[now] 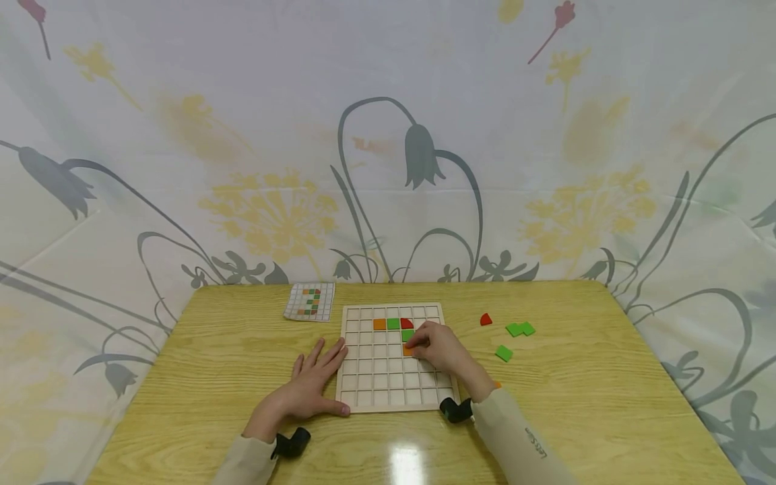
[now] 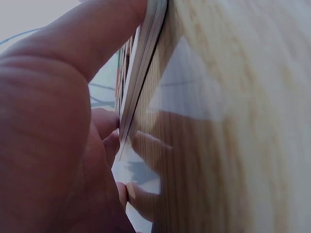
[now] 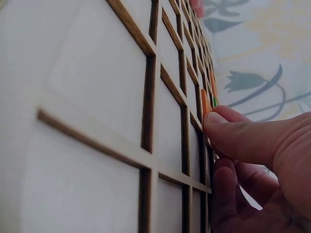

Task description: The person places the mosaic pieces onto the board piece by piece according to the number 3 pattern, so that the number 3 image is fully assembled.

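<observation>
A wooden grid board (image 1: 389, 406) lies on the table. Its upper cells hold an orange square tile (image 1: 379, 325), a green square tile (image 1: 393, 323), a red quarter-circle tile (image 1: 407, 323) and, under the red one, another green tile (image 1: 407, 335). Directly below that, my right hand (image 1: 441, 347) pinches an orange square tile (image 3: 205, 102) between thumb and fingers, tilted up from its cell in the right wrist view. My left hand (image 1: 312, 387) spreads its straight fingers along the board's left edge, thumb (image 2: 97, 36) against the near corner.
A paper pattern card (image 1: 297, 300) with a coloured grid lies behind the board's left side. To the right are a loose red quarter-circle tile (image 1: 486, 319) and several green tiles (image 1: 504, 353). An orange piece (image 1: 498, 384) peeks out beside the right wrist. A flowered cloth (image 1: 388, 202) hangs behind the table.
</observation>
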A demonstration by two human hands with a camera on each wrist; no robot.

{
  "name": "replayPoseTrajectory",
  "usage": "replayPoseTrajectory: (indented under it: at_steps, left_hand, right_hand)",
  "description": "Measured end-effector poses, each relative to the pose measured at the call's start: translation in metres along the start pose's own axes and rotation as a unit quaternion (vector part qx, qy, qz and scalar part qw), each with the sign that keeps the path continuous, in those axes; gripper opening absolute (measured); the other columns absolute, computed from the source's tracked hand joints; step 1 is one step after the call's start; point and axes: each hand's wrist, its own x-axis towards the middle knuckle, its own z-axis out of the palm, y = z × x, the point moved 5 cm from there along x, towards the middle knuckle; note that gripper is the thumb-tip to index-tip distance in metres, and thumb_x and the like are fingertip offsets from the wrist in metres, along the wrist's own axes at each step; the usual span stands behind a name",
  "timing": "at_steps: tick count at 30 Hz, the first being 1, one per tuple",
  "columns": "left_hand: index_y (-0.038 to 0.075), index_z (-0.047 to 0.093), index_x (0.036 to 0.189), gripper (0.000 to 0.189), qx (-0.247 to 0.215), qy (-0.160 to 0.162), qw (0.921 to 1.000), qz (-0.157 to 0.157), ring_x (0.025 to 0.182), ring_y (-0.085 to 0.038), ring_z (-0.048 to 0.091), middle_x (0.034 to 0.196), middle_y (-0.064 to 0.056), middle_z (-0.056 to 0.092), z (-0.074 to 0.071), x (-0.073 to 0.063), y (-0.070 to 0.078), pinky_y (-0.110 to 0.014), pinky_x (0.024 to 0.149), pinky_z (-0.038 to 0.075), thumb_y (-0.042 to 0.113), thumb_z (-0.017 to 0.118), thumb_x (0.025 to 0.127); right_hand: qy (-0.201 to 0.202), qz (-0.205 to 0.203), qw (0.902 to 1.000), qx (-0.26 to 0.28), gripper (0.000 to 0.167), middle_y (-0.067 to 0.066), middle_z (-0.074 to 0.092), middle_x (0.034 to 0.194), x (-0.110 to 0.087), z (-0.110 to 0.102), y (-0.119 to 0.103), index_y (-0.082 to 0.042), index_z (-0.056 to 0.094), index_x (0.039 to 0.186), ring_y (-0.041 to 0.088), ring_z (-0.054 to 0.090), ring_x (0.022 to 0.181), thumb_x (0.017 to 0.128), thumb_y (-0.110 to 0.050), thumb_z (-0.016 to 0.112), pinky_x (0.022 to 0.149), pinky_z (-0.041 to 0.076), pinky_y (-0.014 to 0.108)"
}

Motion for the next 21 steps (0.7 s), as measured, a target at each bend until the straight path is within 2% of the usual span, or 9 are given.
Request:
replayPoseTrajectory:
  at_steps: [14,21]
  left_hand:
    - [0.009,0.017,0.160,0.107,-0.001,-0.004,1.0000,-0.004,0.149,-0.039,-0.014,0.167,-0.007,0.004,-0.0003,0.0002,0.0006,-0.071,0.109,-0.007,0.052,0.076,0.082]
    - [0.008,0.017,0.160,0.107,-0.001,-0.002,1.0000,0.000,0.149,-0.040,-0.013,0.167,-0.008,0.004,0.0001,-0.0001,0.0008,-0.071,0.108,-0.007,0.051,0.076,0.083]
  right_hand:
    - [-0.016,-0.028,0.9995,0.003,0.012,-0.002,0.062,0.097,0.0019,-0.0008,0.0065,-0.010,0.078,0.098,0.017,0.060,0.091,0.091,-0.004,0.071,0.081,0.050,0.036]
    - [-0.002,-0.030,0.9995,-0.007,0.013,-0.001,0.067,0.097,-0.0008,-0.0031,0.0049,-0.009,0.077,0.101,0.020,0.064,0.093,0.091,-0.004,0.070,0.084,0.053,0.040]
